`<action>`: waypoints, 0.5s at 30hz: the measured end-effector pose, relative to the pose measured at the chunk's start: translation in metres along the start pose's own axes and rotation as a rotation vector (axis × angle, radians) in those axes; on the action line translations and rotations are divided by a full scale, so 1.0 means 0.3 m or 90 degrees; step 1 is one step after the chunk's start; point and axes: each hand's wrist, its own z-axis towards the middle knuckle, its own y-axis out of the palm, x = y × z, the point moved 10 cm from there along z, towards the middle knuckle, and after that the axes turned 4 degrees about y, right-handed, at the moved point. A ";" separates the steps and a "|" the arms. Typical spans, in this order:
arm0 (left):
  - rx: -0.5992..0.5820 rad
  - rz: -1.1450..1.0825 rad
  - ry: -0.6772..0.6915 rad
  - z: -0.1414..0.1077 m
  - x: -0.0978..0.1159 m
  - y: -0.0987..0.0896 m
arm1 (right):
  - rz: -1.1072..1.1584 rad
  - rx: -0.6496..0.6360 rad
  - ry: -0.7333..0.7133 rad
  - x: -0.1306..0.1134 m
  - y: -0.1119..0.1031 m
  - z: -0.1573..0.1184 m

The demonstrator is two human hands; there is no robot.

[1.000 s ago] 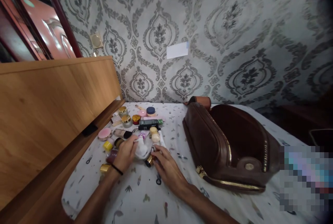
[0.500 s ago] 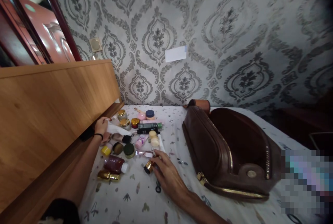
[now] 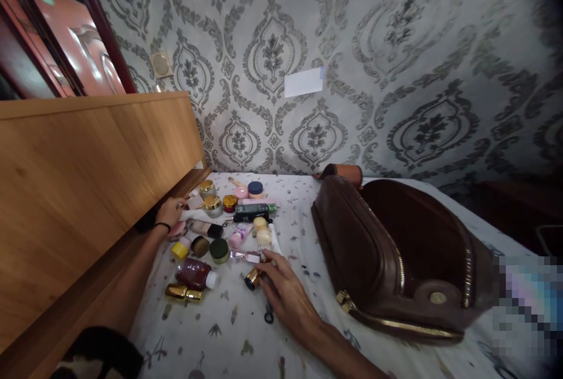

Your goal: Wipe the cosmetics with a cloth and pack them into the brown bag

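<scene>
While a dark sleeve (image 3: 103, 349) sits between seven and eight o'clock from the middle of the view, the right hand (image 3: 288, 297) lies at six, its fingers half curled against a gold tube (image 3: 253, 278); whether they pinch it or merely touch it I cannot tell. That tube lies tilted on the patterned sheet (image 3: 246, 355), between six and seven. Around seven lie a gold bottle (image 3: 183, 294) and, just beyond, a red bottle (image 3: 193, 273) on its side, its white cap turned between three and four. At four sits a brown bag (image 3: 382, 267), gaping, well apart from the small things. At the tube's eleven, near the fingertips, is a pink gloss (image 3: 245, 256); then a green jar (image 3: 219, 251), a brown jar (image 3: 200, 246) and a yellow cap (image 3: 180, 249) run off toward nine. Farther on lie a lilac tube (image 3: 240, 235) and a black-capped bottle (image 3: 206, 227). At eight, the left hand (image 3: 170, 212) is at the sheet's edge by a wooden panel (image 3: 101, 150), a white cloth (image 3: 190, 214) just beside its fingers; I cannot tell whether they grip anything. Beyond stand a red jar (image 3: 230, 202) and a blue-lidded jar (image 3: 255, 189). A tan roll (image 3: 346, 173) is behind the bag, at its eleven. Farthest, wallpaper (image 3: 272, 56) fills twelve, and a red door (image 3: 74, 39) stands at ten
</scene>
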 end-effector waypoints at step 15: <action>-0.112 0.023 0.152 -0.170 0.014 0.059 | -0.051 0.018 0.029 -0.040 -0.027 -0.010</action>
